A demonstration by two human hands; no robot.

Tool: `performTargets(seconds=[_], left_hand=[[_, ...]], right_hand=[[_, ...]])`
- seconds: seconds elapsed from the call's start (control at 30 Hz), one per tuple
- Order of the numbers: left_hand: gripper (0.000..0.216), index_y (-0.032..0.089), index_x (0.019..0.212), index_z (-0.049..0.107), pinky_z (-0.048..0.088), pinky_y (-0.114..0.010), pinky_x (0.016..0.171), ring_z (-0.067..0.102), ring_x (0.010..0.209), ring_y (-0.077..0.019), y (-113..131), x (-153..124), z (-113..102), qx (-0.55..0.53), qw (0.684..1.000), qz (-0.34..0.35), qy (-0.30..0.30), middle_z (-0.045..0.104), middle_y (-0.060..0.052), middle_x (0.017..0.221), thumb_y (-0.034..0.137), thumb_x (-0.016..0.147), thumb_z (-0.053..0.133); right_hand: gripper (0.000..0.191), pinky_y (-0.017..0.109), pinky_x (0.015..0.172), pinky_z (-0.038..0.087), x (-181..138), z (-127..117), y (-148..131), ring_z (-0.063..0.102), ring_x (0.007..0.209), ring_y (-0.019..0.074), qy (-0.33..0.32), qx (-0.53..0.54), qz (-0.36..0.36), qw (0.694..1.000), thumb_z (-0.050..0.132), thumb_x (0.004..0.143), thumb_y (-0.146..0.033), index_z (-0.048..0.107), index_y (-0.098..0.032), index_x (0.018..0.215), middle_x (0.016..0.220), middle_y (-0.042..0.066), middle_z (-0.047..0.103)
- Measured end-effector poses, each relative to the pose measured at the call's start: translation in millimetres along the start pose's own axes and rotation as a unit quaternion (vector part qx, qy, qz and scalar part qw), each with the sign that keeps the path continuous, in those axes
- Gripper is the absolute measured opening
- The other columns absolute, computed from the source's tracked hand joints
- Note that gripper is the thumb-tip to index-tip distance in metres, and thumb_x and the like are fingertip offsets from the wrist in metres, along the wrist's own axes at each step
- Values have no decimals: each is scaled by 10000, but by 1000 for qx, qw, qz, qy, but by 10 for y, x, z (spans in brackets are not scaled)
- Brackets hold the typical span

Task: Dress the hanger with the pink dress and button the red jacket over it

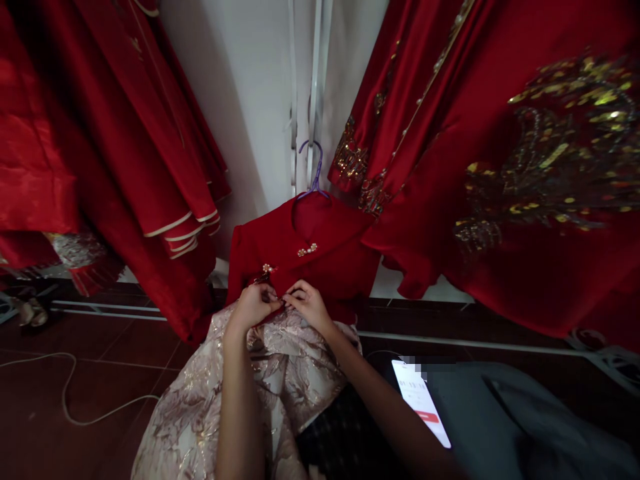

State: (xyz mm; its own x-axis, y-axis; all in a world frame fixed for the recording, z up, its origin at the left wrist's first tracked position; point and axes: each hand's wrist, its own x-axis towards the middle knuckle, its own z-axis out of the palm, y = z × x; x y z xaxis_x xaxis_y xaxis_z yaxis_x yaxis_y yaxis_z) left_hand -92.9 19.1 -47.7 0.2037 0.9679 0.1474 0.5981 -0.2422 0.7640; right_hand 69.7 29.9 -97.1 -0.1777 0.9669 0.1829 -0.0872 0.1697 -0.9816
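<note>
A red dress hangs in front of me on a purple hanger. Pearl-and-gold flower ornaments sit across its chest. Its patterned pale pink and gold skirt spreads over my lap. My left hand is closed in a pinch at the front of the bodice, by a small dark ornament. My right hand pinches right beside it, and the fingertips of both hands almost meet over the red cloth. What lies between the fingertips is too small to make out.
Red garments with pale trim hang at left, and a red gown with gold sequins at right. A lit phone lies on a grey surface at my right. A pale cable curves over the dark tiled floor.
</note>
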Motion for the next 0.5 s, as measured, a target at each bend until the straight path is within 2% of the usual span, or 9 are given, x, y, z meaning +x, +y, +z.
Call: performTargets(seconds=[0.13,0.23,0.37,0.5], left_hand=[[213,142,707,657,405,-214,557,594,627,-150,-20,-1,-8,30,1000,-2,7,677,-30,673,343,648,617],[211,138,712,660,415,-215,569,606,643,-155,-69,17,8,27,1000,-9,7,683,-33,686,333,641,620],[228,147,749,675,458,-227,639,632,682,-159,-127,52,39,4,1000,-21,5,701,-46,758,340,639,625],[225,148,747,679,469,-229,639,643,682,-163,-116,68,46,8,999,-49,14,705,-53,758,330,621,635]], right_hand=[[203,191,516,463,-47,27,-1,574,676,109,3,-114,-89,989,582,779,-388,645,-196,800,833,32,558],[224,164,501,436,-84,39,-13,552,784,120,-3,-191,-147,970,505,839,-342,696,-233,885,907,49,512],[331,180,525,456,-87,52,9,526,712,106,11,-220,-156,963,484,855,-300,594,-262,1164,906,45,505],[391,202,557,470,-62,64,54,522,693,108,19,-244,-149,958,488,852,-284,530,-254,1240,904,45,519]])
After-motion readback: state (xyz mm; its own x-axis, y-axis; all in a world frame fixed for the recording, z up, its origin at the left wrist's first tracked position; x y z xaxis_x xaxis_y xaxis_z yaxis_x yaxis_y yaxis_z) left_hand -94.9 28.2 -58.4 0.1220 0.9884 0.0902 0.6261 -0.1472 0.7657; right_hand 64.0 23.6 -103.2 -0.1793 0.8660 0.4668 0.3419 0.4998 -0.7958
